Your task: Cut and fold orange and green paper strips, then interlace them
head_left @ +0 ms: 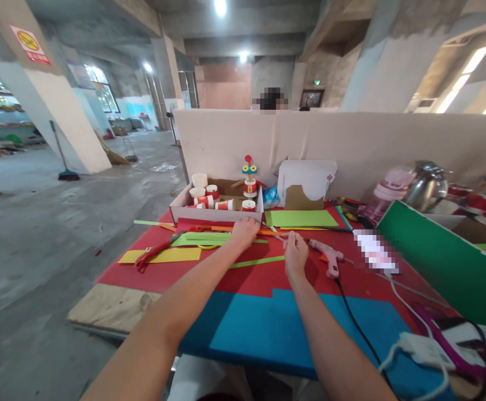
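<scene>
A narrow orange paper strip (270,232) runs between my two hands. My left hand (245,230) is closed over it near the front of the white box. Its right end is pinched in the fingers of my right hand (296,252). Green paper strips (209,238) lie beside my left wrist. Further left, red-handled scissors (153,252) rest across a yellow paper strip (184,254). Just right of my right hand lies a pink glue gun (330,257). One light green strip (259,261) sits on the red sheet between my forearms.
A white box (215,216) holds several paper cups and a cup figure (249,181). Green paper sheets (301,218) lie at the back. A green board (443,262), steel kettle (424,181) and power strip (427,352) with cables occupy the right. Behind the partition (226,133) sits a person.
</scene>
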Tool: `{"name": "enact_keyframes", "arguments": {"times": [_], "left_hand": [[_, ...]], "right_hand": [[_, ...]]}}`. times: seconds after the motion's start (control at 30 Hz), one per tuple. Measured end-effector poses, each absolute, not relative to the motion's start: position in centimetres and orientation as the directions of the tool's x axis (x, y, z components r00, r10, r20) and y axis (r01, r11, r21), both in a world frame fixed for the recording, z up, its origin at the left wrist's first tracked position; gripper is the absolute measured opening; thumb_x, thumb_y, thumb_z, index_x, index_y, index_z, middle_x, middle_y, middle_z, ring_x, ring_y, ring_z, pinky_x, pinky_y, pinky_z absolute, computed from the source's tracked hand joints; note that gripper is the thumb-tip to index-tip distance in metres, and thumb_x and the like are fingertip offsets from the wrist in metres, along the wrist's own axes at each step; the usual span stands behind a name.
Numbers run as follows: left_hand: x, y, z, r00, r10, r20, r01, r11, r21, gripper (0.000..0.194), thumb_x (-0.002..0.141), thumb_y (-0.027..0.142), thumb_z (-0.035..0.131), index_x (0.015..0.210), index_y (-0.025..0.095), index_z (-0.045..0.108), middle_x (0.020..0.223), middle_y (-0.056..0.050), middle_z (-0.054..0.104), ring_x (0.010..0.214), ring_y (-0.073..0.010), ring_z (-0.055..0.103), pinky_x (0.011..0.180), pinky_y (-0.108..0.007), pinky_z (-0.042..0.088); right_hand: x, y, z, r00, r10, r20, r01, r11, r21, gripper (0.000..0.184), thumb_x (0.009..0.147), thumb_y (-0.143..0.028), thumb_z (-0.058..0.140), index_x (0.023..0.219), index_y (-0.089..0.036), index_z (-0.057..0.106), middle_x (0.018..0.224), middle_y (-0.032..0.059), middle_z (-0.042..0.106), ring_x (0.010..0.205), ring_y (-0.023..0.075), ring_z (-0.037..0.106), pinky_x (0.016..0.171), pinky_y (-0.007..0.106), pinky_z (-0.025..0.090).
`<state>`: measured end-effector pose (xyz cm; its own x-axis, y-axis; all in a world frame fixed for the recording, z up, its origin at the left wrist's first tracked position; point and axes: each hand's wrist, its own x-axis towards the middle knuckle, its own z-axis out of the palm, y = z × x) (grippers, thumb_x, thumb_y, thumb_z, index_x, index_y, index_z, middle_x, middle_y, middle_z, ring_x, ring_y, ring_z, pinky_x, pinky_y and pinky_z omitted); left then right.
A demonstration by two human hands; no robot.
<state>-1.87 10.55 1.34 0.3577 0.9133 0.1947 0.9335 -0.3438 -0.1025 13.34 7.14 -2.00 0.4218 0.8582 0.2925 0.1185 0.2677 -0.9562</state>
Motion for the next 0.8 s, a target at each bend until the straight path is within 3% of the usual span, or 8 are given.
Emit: {"name": "enact_keyframes", "arguments": {"times": [0.13, 0.3, 0.5, 0.8], "left_hand": [[-1.5, 10.4, 1.3, 0.387, 0.892, 0.233, 0.921, -0.366, -0.129, 0.023, 0.091, 0.010, 0.045, 0.102, 0.011, 0.065, 0.106, -0.015, 0.063, 0.106, -0.0265, 0.054, 0.077, -0.034, 0.044], [-3.1, 8.7, 2.0, 0.369, 0.864, 0.343, 0.929, -0.343, -0.136, 0.027, 0.097, 0.019, 0.037, 0.101, 0.013, 0.063, 0.107, -0.013, 0.062, 0.111, -0.0261, 0.049, 0.090, -0.039, 0.038], [-4.0, 9.5, -0.4, 0.250, 0.923, 0.294, 0.968, -0.231, -0.096, 0.024, 0.092, 0.013, 0.044, 0.091, 0.012, 0.069, 0.100, -0.015, 0.065, 0.106, -0.0280, 0.052, 0.081, -0.039, 0.039], [-4.7, 9.4, 0.1, 0.269, 0.914, 0.303, 0.963, -0.254, -0.090, 0.027, 0.091, 0.011, 0.043, 0.088, 0.012, 0.070, 0.095, -0.015, 0.068, 0.102, -0.0274, 0.056, 0.081, -0.040, 0.039]], "right_hand": [[13.3, 7.3, -2.4, 0.362, 0.875, 0.320, 0.147, 0.286, -0.947, 0.045, 0.083, -0.061, 0.045, 0.069, -0.021, 0.059, 0.046, -0.0053, 0.046, 0.044, 0.0124, 0.038, 0.048, 0.027, 0.028], [12.8, 7.7, -3.3, 0.249, 0.945, 0.214, 0.036, 0.212, -0.977, 0.045, 0.079, -0.062, 0.051, 0.067, -0.021, 0.061, 0.046, -0.0051, 0.048, 0.043, 0.0120, 0.040, 0.046, 0.025, 0.029], [12.4, 7.6, -3.5, 0.246, 0.954, 0.169, -0.003, 0.175, -0.985, 0.045, 0.076, -0.064, 0.052, 0.067, -0.021, 0.059, 0.046, -0.0051, 0.047, 0.039, 0.0099, 0.034, 0.042, 0.024, 0.025], [12.2, 7.5, -3.2, 0.165, 0.970, 0.180, 0.020, 0.179, -0.984, 0.042, 0.077, -0.061, 0.054, 0.066, -0.021, 0.059, 0.047, -0.0045, 0.048, 0.041, 0.0097, 0.037, 0.039, 0.023, 0.024]]}}
